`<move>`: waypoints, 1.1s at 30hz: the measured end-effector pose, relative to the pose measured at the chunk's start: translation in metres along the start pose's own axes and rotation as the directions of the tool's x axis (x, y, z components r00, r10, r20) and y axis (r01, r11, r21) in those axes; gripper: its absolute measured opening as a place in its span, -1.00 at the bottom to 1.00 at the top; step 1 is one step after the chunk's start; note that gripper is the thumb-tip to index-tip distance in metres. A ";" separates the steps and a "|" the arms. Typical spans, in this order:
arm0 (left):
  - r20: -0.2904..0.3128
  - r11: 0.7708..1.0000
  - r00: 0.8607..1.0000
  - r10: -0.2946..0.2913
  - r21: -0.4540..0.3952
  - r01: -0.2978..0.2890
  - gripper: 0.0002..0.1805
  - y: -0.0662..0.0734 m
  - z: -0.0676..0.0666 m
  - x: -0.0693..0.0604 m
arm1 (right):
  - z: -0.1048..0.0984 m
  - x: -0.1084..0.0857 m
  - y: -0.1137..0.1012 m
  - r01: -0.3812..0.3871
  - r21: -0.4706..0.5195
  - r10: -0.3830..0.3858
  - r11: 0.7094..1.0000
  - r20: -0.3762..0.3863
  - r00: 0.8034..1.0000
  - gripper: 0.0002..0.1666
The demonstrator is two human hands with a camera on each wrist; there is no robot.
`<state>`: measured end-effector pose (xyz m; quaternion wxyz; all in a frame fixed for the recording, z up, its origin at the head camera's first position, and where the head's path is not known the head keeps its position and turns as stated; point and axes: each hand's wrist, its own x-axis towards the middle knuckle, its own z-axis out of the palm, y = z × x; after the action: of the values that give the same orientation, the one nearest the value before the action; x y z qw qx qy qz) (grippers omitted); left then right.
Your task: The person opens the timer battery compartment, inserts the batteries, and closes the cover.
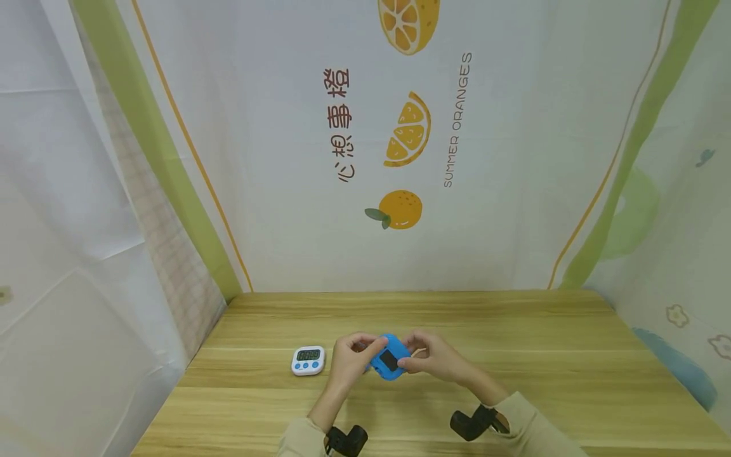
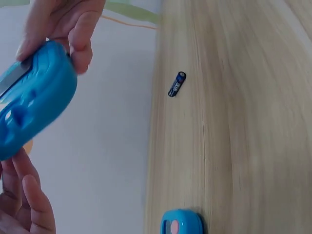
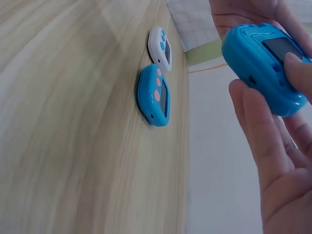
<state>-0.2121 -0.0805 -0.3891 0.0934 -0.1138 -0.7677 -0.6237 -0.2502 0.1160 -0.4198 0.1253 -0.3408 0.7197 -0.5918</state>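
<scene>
Both hands hold up a blue digital timer (image 1: 390,358) with a dark, blank screen above the table. My left hand (image 1: 349,363) pinches its left side, thumb on the upper edge of the front. On its right side my right hand (image 1: 436,358) grips it, thumb on the front by the screen. Small hollows show on its front below the screen in the left wrist view. A white timer (image 1: 308,360) with blue buttons lies left of my left hand. Another blue timer (image 3: 153,95), with pink buttons, lies beside it, mostly hidden by my left hand in the head view.
A small dark blue battery (image 2: 177,84) lies on the wooden table (image 1: 514,387), seen only in the left wrist view. A white cloth printed with oranges (image 1: 401,209) hangs behind the table, and cloths hang on both sides.
</scene>
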 end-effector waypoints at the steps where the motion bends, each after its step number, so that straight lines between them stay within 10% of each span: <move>1: -0.007 1.000 1.000 0.001 -0.009 -0.002 -0.83 0.001 0.001 -0.001 | 0.001 0.000 0.000 -0.016 0.022 0.016 1.000 0.002 1.000 -0.65; 16: 0.015 0.957 0.997 -0.071 -0.282 0.073 -0.56 -0.029 0.013 -0.004 | 0.012 -0.001 -0.004 -0.122 0.154 0.140 0.981 -0.112 0.984 -0.50; 33: 0.117 0.955 0.991 -0.060 -0.282 0.091 -0.48 -0.027 0.008 -0.001 | 0.006 0.000 -0.006 0.158 -0.148 -0.179 0.976 -0.142 0.973 -0.43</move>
<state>-0.2185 -0.0779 -0.4159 0.0105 -0.1298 -0.6769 -0.7245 -0.2445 0.1107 -0.4155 -0.0052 -0.3616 0.7341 -0.5747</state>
